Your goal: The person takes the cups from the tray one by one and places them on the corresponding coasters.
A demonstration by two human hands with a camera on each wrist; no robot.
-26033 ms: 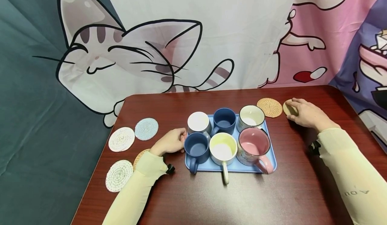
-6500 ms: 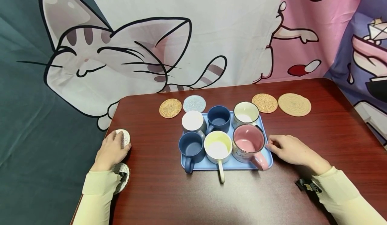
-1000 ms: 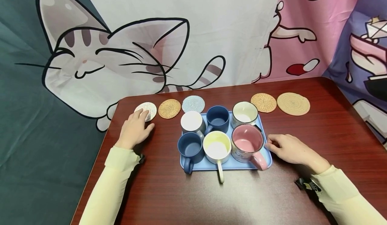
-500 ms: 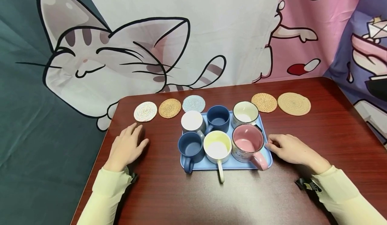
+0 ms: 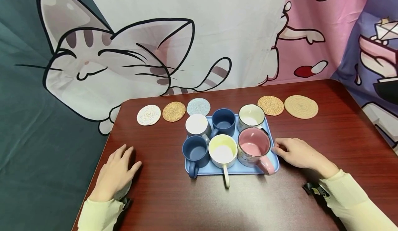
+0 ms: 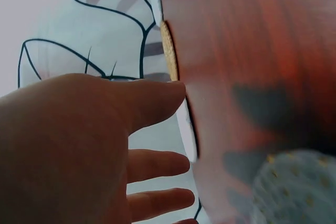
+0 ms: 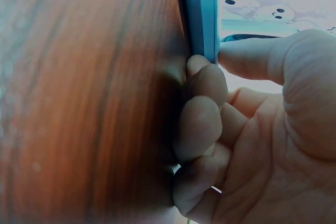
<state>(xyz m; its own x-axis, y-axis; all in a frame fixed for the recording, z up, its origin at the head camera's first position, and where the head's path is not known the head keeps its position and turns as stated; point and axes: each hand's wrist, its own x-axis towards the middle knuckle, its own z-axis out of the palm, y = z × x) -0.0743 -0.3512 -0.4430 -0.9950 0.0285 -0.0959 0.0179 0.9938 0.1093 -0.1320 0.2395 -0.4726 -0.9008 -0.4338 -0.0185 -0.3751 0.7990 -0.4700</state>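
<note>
My left hand (image 5: 113,174) hovers over the table's left side, fingers spread and holding nothing. Beneath its wrist lies a crocheted white coaster (image 6: 296,187), mostly hidden in the head view. My right hand (image 5: 303,155) pinches the right rim of a blue tray (image 7: 202,14) between thumb and curled fingers. On that tray stand a white-and-grey mug (image 5: 197,124), two dark blue mugs (image 5: 224,122), a cream mug (image 5: 252,116), a long-handled yellow-lined cup (image 5: 223,151) and a pink-lined mug (image 5: 254,146).
Along the back left sit a speckled white coaster (image 5: 149,115), a straw-coloured coaster (image 5: 174,111) and a light blue coaster (image 5: 198,106). Behind the tray's right side are a woven coaster (image 5: 271,105) and a larger beige one (image 5: 301,107). A printed curtain (image 5: 242,34) hangs behind the table.
Over the earlier frames, the light blue, straw and speckled coasters moved to the back-left row. Within the last second my left hand left the speckled coaster and drew back toward the front left.
</note>
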